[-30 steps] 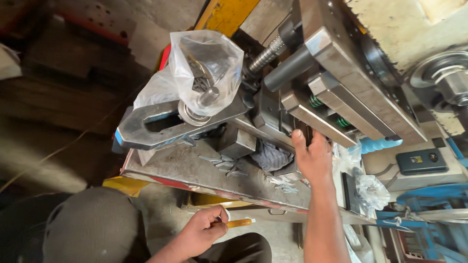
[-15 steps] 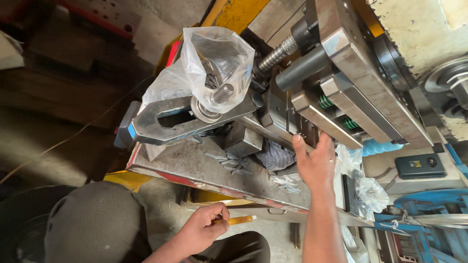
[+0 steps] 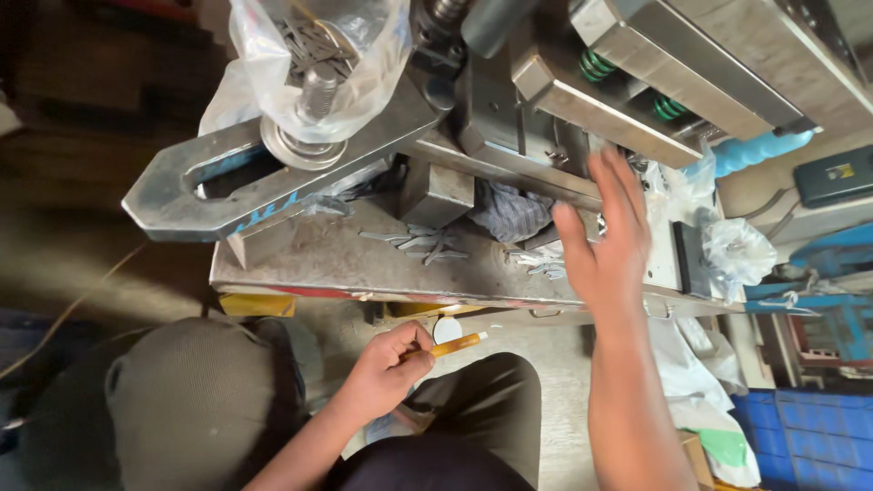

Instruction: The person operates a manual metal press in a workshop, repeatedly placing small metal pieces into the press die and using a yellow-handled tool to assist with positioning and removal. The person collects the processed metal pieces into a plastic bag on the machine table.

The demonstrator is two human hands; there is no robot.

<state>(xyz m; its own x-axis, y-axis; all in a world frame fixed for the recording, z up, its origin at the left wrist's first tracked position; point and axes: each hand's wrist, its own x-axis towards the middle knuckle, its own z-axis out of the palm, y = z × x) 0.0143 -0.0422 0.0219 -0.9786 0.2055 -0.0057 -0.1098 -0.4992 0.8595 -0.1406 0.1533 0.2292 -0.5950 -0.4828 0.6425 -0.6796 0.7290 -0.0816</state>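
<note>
My left hand [image 3: 389, 365] is low over my lap, closed on a thin orange stick [image 3: 457, 345] with a white tip. My right hand [image 3: 605, 238] reaches up to the press, fingers spread and empty, its tips at the steel bar [image 3: 509, 168] under the die block [image 3: 600, 105]. Small flat metal pieces [image 3: 414, 244] lie on the steel bed plate [image 3: 309, 259], left of that hand. More metal pieces [image 3: 536, 262] lie just by its thumb. A grey rag [image 3: 512, 211] is tucked under the bar.
A slotted steel clamp [image 3: 218, 186] with a bolt [image 3: 314, 95] juts out left, under a clear plastic bag [image 3: 364, 45] of metal parts. Green springs [image 3: 596, 64] sit in the die. A blue grip [image 3: 755, 150], crumpled plastic [image 3: 737, 250] and blue crates [image 3: 809, 436] are at the right.
The view has closed in on the press. My right hand has opened its fingers and slid up to the bar. My left hand keeps the orange stick in about the same place.
</note>
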